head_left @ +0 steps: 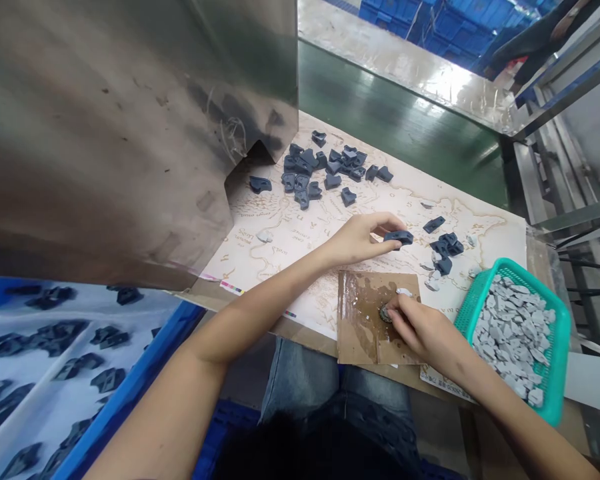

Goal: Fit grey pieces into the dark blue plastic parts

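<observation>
My left hand (pixel 365 238) is closed, thumb and fingers gripping a dark blue-grey moulded plastic part (pixel 399 237) just above the paper-covered table. Over a stained, wet-looking piece of cardboard (pixel 353 333), my right hand (pixel 420 323) is pinched shut. Its fingertips are at a small round dark cap-like thing (pixel 385 313); whatever they pinch is hidden. A small pale piece (pixel 404 292) shows beside the right knuckles. More dark parts (pixel 447 245) lie right of my left hand, with pale scraps (pixel 433 280) around them.
A green basket (pixel 560 347) of grey-white chips stands at the right. Several dark parts (pixel 300 163) cover the table's far side. A large metal panel (pixel 130 133) blocks the left; below it is a blue bin (pixel 145 373) with more dark parts. Someone's arm (pixel 535 40) shows at top right.
</observation>
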### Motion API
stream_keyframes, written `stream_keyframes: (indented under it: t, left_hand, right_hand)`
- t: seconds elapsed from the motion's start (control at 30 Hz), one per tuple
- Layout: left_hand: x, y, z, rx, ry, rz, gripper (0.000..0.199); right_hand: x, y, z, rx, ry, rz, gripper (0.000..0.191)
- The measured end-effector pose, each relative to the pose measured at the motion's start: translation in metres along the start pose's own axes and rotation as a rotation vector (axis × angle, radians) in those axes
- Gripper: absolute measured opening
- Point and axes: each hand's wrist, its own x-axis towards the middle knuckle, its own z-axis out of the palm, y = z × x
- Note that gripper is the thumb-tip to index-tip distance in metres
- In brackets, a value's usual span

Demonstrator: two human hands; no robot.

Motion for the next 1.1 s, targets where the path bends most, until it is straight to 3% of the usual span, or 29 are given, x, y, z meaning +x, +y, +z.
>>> stream_keyframes:
  t: [0.2,0.37,0.43,0.57,0.63,1.1]
  left_hand:
    - [0.0,-0.004,0.0,-0.073,-0.029,0.0,0.013]
    - [-0.001,-0.002,-0.001,-0.093,-0.033,-0.013,0.01]
    - [-0.002,-0.001,0.0,-0.078,-0.041,-0.001,0.01]
    - [-0.003,0.0,0.003,-0.035,-0.056,0.021,0.013]
    - [-0.003,0.001,0.004,-0.023,-0.073,0.021,0.016]
    - [-0.008,0.007,0.008,-0.028,-0.205,-0.03,0.019]
  right_hand:
    - [0.002,-0.006,-0.008,0.177,-0.043,0.047,0.019]
    - [0.003,-0.004,-0.033,0.356,0.026,0.104,0.025]
    - [0.007,0.001,-0.045,0.446,0.111,0.117,0.029]
    - [0.017,0.011,-0.054,0.567,0.479,0.129,0.035]
    - [0.019,0.016,-0.052,0.577,0.593,0.123,0.035]
    - [0.007,0.028,-0.043,0.134,0.512,-0.016,0.02]
